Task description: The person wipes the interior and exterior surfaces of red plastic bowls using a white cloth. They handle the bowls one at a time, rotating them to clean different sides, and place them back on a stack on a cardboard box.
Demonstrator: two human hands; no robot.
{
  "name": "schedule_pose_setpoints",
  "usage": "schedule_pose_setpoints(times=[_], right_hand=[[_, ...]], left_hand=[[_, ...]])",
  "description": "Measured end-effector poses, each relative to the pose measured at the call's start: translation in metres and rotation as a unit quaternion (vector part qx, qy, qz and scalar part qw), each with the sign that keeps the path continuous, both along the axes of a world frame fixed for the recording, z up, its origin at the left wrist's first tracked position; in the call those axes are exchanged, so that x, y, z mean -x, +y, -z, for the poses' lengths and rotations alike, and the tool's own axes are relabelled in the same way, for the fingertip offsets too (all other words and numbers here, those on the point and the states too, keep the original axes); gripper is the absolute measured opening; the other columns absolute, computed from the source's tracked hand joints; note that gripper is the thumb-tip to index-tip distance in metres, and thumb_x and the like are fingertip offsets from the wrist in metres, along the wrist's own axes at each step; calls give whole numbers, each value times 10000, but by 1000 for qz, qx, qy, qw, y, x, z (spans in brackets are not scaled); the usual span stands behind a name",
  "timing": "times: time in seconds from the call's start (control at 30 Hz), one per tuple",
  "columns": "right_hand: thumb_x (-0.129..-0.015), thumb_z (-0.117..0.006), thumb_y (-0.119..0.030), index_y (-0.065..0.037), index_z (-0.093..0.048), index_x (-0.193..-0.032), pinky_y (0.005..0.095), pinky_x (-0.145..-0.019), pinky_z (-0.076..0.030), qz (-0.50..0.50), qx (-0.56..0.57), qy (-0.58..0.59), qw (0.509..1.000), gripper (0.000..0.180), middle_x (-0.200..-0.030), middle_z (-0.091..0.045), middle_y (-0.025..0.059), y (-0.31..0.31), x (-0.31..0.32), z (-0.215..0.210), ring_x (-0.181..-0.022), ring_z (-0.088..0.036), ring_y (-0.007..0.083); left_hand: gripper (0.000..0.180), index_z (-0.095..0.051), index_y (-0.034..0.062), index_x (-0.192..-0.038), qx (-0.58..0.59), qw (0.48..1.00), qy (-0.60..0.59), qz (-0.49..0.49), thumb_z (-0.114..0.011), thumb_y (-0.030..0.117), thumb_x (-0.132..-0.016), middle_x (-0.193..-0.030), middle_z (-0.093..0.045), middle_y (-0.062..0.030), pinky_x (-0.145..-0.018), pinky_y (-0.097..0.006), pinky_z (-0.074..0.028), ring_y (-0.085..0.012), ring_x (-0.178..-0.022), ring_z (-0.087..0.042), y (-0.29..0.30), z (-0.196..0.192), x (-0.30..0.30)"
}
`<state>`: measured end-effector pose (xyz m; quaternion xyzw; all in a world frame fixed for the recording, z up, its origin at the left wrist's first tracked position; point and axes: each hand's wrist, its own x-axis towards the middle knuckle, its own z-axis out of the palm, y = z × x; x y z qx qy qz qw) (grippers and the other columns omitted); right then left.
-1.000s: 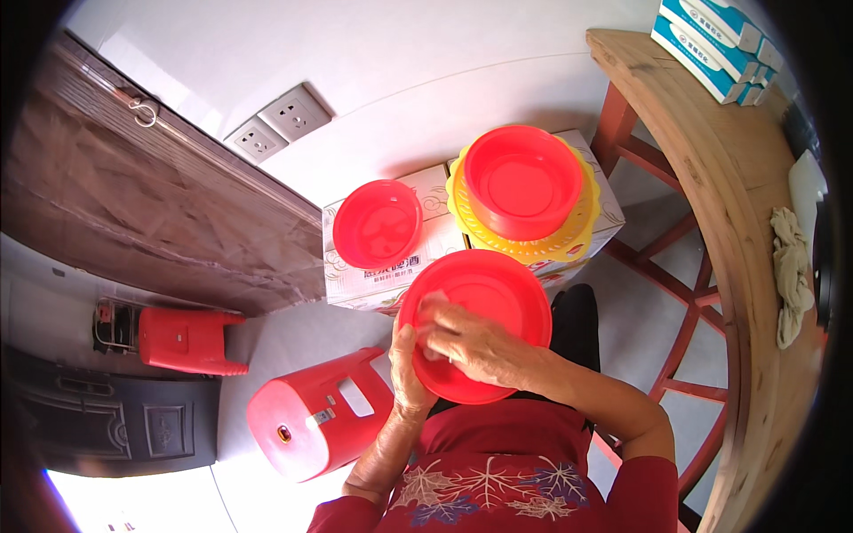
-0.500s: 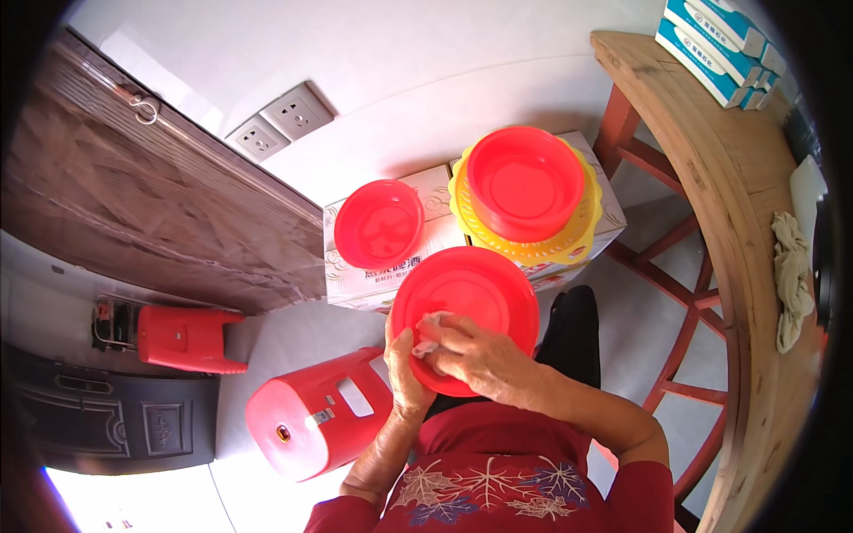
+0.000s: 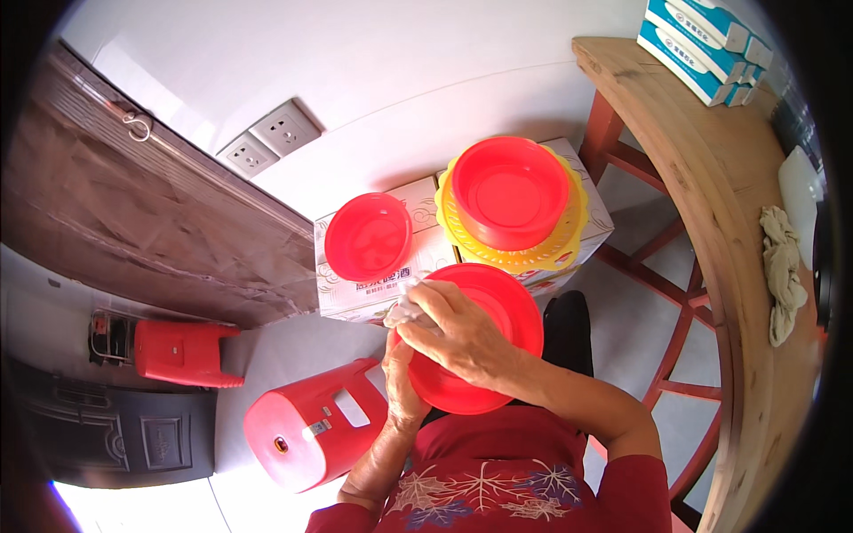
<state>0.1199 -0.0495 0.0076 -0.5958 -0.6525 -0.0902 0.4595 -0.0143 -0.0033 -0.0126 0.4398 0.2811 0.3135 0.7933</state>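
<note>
I hold a round red plastic basin [image 3: 499,306] tilted above my lap. My left hand [image 3: 404,386] grips its left edge; the basin hides some of those fingers. A crumpled whitish cloth [image 3: 405,307] is pinched in my right hand [image 3: 464,342], pressed at the upper left rim of the basin. That hand and forearm cover part of the basin's inside. Just beyond stands another red basin [image 3: 511,191], set in a yellow scalloped plastic basket [image 3: 573,222]. To its left is a smaller red bowl [image 3: 368,236].
Cardboard boxes [image 3: 426,253] against the wall bear the basins. A wooden table [image 3: 702,151] with tissue packs [image 3: 689,58] and a beige cloth [image 3: 782,275] curves along the right. Red plastic stools [image 3: 298,435] stand on the floor at left.
My right hand has moved the cloth from inside the basin up and left to its rim. The basin has shifted slightly down, and the whole view has moved a little.
</note>
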Motion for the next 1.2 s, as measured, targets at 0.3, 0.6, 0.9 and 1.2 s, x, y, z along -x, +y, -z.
schedule_pose_setpoints(times=[0.3,0.6,0.9,1.2], right_hand=[[-702,-635,-82,-16,-587,-757,342,-754,-476,142,74,-74,984,99,-931,-481,82,-21,-36,19,-880,-520,238],[-712,-644,0,-37,-613,-1067,367,-828,-507,-168,334,236,897,358,-1059,-524,141,-56,2,28,-1007,-543,294],[-737,-644,-53,18,-554,-1114,388,-947,-407,107,144,40,983,394,-1162,-486,156,-12,1,13,-1124,-452,315],[-757,-615,-61,33,-537,-1136,434,-1010,-354,-79,143,104,981,398,-1273,-474,149,-29,33,11,-1182,-425,316]], left_hand=[[543,-373,-19,-1366,-35,998,-33,-33,-429,194,-869,-1318,-485,-151,-1044,-376,-361,-244,-1228,-462,6,-14,-1],[560,-356,-11,-1351,-78,996,9,-51,-460,275,-881,-1289,-482,-165,-1003,-391,-405,-269,-1175,-493,4,3,-2],[589,-347,-15,-1372,-81,993,-37,-77,-452,304,-888,-1325,-460,-173,-1026,-383,-371,-257,-1210,-467,-1,-2,-8],[523,-406,24,-1301,-109,992,35,-56,-475,340,-889,-1166,-539,-136,-899,-355,-442,-236,-1050,-541,6,14,2]])
